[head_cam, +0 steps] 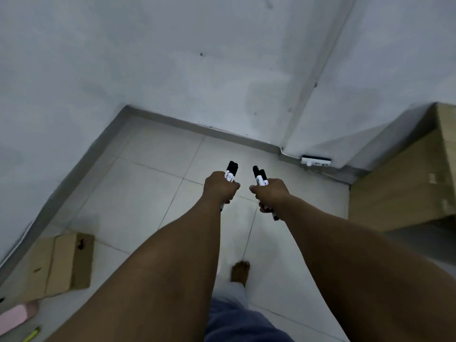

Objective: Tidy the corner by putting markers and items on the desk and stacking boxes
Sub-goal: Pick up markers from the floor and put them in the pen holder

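Observation:
My left hand (219, 187) grips a small bunch of black-capped markers (231, 171) whose caps stick up above the fist. My right hand (271, 193) grips another bunch of black markers (259, 175), caps pointing up and the tails poking out below the fist. Both arms are stretched out over the tiled floor in the room's corner. A flat cardboard box (61, 262) lies on the floor at the lower left. A larger cardboard box (404, 178) stands against the wall at the right.
White walls meet in the corner ahead, with a grey skirting along the floor. A white power strip (316, 161) sits at the wall base near the large box. A pink slipper (17, 315) and a yellow item (32, 334) lie at bottom left. My bare foot (240, 271) stands on the tiles.

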